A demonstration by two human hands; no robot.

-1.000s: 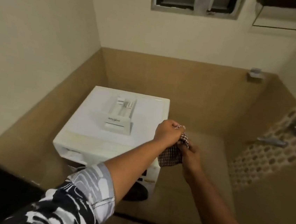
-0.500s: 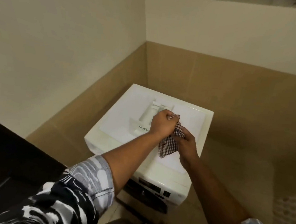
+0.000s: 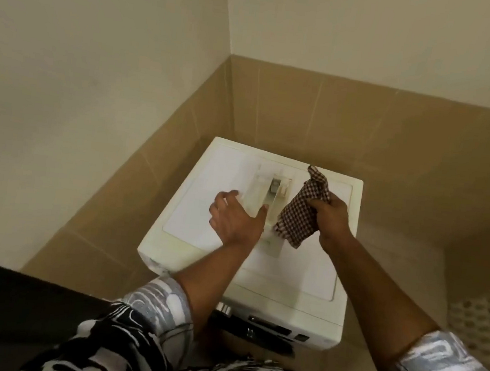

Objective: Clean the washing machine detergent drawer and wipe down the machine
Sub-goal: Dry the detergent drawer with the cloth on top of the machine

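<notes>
The white washing machine (image 3: 295, 269) stands in the corner of the tiled room. The detached white detergent drawer (image 3: 270, 191) lies on its top, lengthwise away from me. My left hand (image 3: 235, 219) grips the drawer's left side, thumb inside the compartment and fingers round the outer wall. My right hand (image 3: 332, 221) holds a bunched brown-and-white checked cloth (image 3: 301, 209) just right of the drawer, above the machine's top. The drawer's front end is partly hidden by my left hand and the cloth.
Beige walls with brown tiles (image 3: 364, 131) close in behind and to the left of the machine. A dark cabinet or door (image 3: 6, 311) is at lower left. A patterned floor area (image 3: 483, 325) shows at the right edge.
Both hands held the cloth together before. Now my left hand has let go of it and taken hold of the drawer, while my right hand keeps the cloth. The view moved closer over the machine.
</notes>
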